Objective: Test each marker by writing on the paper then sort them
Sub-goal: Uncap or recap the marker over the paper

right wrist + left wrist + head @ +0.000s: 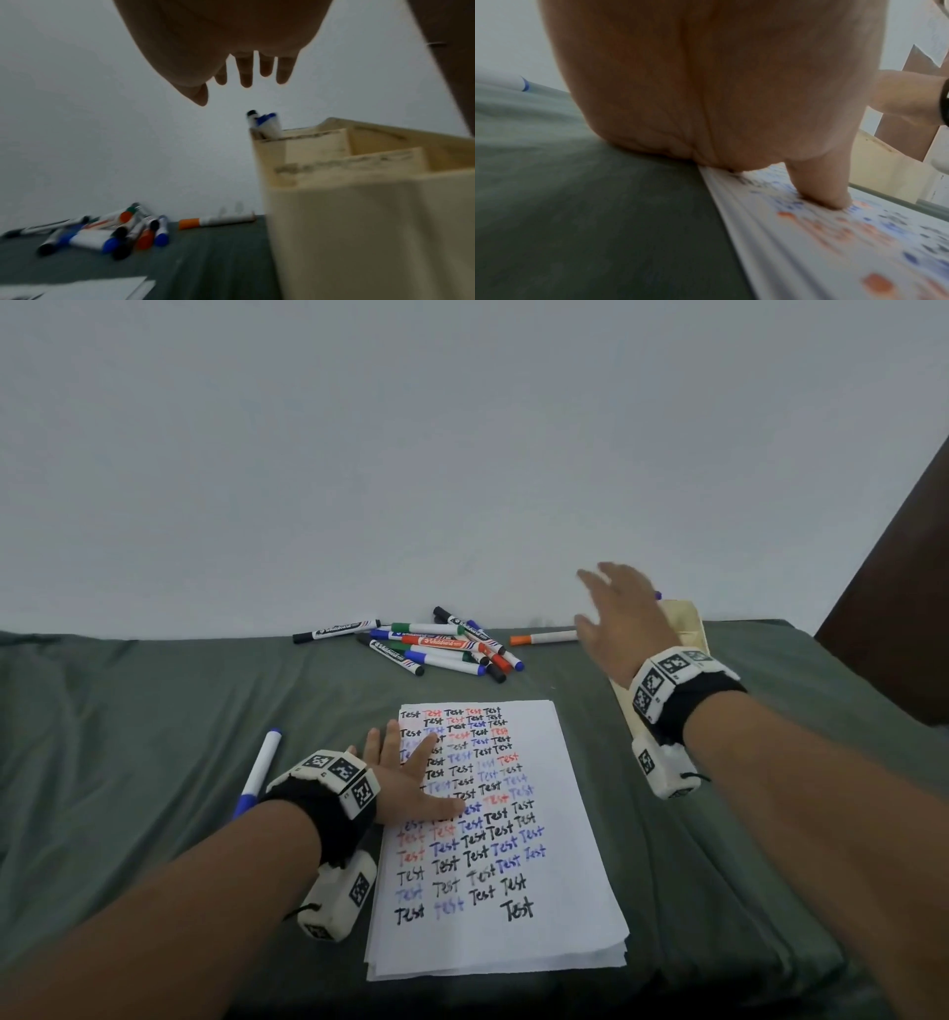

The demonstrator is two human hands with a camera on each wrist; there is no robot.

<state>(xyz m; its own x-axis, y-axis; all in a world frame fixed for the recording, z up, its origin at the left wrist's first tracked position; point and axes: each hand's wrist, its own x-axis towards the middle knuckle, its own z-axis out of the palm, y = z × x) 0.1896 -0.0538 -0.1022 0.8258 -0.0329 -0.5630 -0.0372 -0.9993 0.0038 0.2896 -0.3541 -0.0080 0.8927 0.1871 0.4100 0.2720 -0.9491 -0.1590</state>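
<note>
Head view: left hand flat, pinning paper left edge; right hand fingers spread, empty, above wooden box.

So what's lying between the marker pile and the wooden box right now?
One orange-capped marker lies alone on the green cloth between the marker pile and the wooden box; head and right wrist views both show it.

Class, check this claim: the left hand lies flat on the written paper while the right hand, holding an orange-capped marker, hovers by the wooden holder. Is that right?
One error: the right hand holds nothing, as the right wrist view shows. The orange-capped marker lies on the cloth. The rest stands.
</note>
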